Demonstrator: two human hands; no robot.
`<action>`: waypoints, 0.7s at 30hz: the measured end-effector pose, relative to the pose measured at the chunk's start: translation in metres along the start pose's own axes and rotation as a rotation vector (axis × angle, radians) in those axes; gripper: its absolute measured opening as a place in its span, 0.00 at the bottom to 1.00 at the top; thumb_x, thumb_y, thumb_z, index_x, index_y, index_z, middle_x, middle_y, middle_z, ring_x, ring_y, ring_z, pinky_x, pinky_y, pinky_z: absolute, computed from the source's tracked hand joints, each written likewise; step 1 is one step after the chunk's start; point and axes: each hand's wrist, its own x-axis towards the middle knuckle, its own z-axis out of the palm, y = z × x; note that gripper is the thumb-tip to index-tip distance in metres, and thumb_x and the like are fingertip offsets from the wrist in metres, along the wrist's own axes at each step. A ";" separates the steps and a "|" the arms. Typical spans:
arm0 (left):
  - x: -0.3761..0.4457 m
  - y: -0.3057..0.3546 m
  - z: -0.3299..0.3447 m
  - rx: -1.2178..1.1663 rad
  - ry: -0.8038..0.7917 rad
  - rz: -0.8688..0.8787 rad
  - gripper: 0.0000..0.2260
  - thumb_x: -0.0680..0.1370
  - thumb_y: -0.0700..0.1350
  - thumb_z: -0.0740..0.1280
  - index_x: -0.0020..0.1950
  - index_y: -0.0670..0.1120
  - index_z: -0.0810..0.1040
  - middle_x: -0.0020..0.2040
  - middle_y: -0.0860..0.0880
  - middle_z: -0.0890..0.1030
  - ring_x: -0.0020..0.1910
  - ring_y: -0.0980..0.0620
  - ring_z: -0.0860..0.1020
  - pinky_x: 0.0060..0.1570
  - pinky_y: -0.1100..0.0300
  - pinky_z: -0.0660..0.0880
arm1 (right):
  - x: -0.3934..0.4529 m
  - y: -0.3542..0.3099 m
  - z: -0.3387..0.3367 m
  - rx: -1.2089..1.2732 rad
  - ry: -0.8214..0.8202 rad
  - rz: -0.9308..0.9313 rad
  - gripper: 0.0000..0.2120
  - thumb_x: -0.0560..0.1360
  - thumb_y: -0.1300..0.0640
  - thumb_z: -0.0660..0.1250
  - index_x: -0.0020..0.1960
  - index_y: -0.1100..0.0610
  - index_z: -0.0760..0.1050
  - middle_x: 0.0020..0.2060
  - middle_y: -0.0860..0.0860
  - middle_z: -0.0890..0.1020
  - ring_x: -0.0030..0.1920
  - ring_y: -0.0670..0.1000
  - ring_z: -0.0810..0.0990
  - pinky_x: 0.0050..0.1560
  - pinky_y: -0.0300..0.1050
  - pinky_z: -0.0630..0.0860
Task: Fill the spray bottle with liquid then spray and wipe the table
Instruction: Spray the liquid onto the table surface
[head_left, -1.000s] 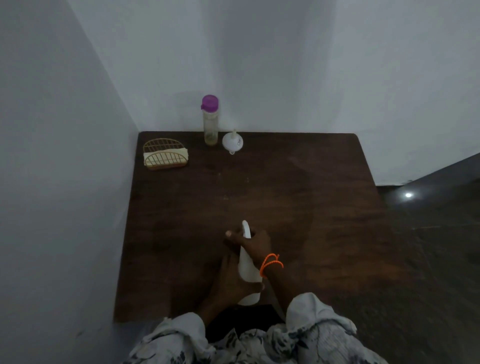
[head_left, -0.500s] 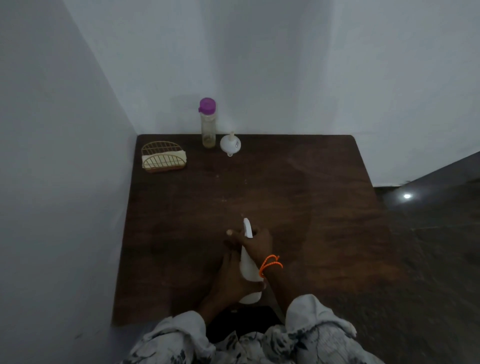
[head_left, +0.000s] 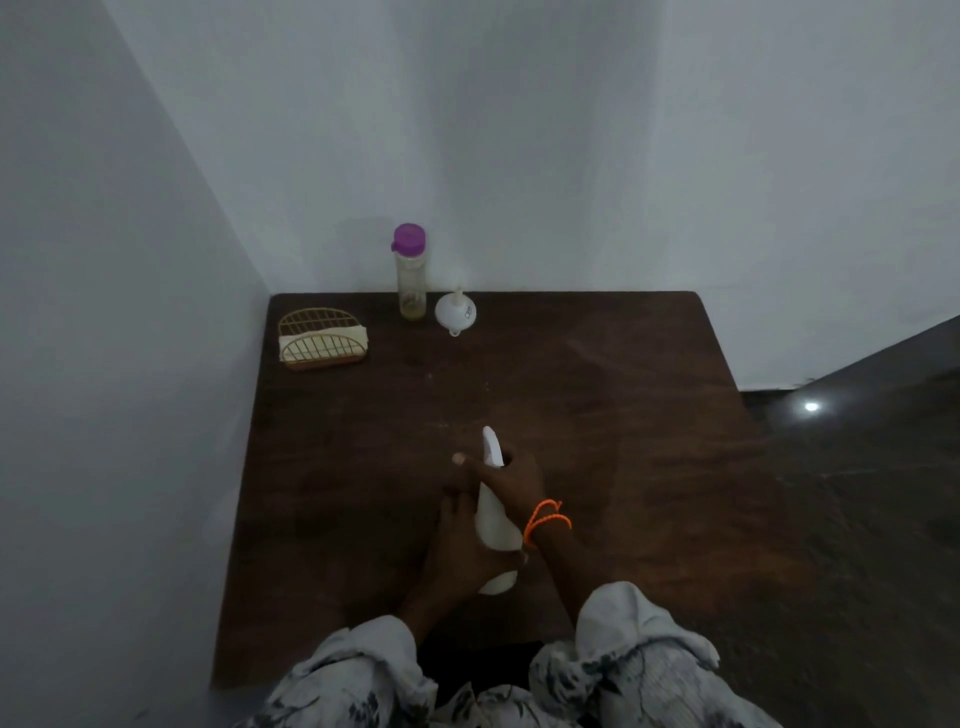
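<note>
A white spray bottle (head_left: 496, 522) stands near the front middle of the dark wooden table (head_left: 597, 431). My left hand (head_left: 460, 553) grips its lower body. My right hand (head_left: 511, 480), with an orange band on the wrist, wraps around the spray head at the top, whose white nozzle sticks out beyond my fingers. At the back of the table stands a clear bottle with a purple cap (head_left: 410, 273) holding a little yellowish liquid, and next to it lies a white funnel (head_left: 455, 312).
A gold wire holder with folded napkins (head_left: 322, 340) sits at the back left corner. White walls close off the left and back sides. Dark floor lies to the right of the table. My patterned sleeves fill the bottom edge.
Both hands stay on the spray bottle in the same place. The view has tilted up slightly, so the table objects sit lower in the frame.
</note>
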 end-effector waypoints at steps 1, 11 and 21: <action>0.003 0.002 -0.005 -0.020 0.016 0.007 0.57 0.54 0.63 0.81 0.78 0.52 0.60 0.74 0.50 0.65 0.72 0.50 0.66 0.67 0.51 0.71 | 0.000 -0.003 0.001 -0.024 -0.005 -0.002 0.22 0.65 0.44 0.81 0.51 0.54 0.78 0.43 0.47 0.83 0.46 0.47 0.81 0.42 0.39 0.77; 0.055 0.037 -0.041 -0.105 0.075 0.052 0.54 0.59 0.56 0.83 0.79 0.51 0.58 0.75 0.50 0.63 0.73 0.50 0.65 0.66 0.57 0.67 | 0.033 -0.037 -0.019 -0.043 0.149 -0.237 0.16 0.62 0.51 0.84 0.31 0.49 0.75 0.26 0.44 0.79 0.29 0.38 0.77 0.30 0.32 0.71; 0.155 0.086 -0.088 0.006 0.083 0.133 0.43 0.59 0.59 0.80 0.71 0.56 0.69 0.69 0.51 0.75 0.68 0.49 0.75 0.66 0.49 0.74 | 0.112 -0.091 -0.069 0.034 0.049 -0.391 0.16 0.65 0.61 0.82 0.51 0.61 0.84 0.44 0.57 0.87 0.48 0.58 0.86 0.51 0.59 0.83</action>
